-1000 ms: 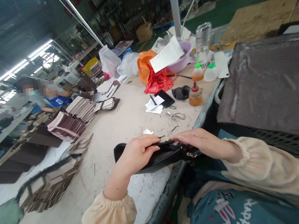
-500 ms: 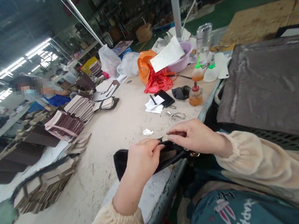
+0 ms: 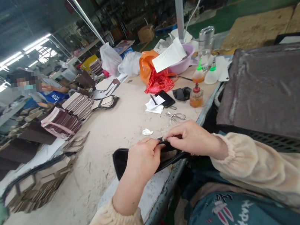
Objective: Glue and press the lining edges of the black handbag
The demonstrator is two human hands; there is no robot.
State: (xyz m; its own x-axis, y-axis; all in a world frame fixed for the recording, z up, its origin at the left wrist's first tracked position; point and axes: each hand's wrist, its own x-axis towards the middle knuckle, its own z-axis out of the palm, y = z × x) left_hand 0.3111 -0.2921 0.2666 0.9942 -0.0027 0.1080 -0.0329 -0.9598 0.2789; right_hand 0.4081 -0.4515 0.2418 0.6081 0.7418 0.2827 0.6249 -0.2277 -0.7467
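A black leather bag (image 3: 120, 158) lies at the near edge of the workbench (image 3: 108, 133). My left hand (image 3: 143, 158) is closed over its top edge, thumb and fingers pinching the rim. My right hand (image 3: 192, 139) pinches the same edge just to the right, its fingertips meeting those of the left hand. A small metal fitting of the bag is hidden under the right hand.
Scissors (image 3: 176, 116), a phone (image 3: 165, 98), glue bottles (image 3: 196, 96) and a red plastic bag (image 3: 158, 82) lie further back. Stacks of cut leather pieces (image 3: 60, 122) fill the left side. Another person (image 3: 38, 92) works at the far left. A dark sheet (image 3: 273, 86) covers a crate on the right.
My right hand has lifted off the bag's right end and moved left to pinch the top edge beside my left hand. The view has shifted slightly.
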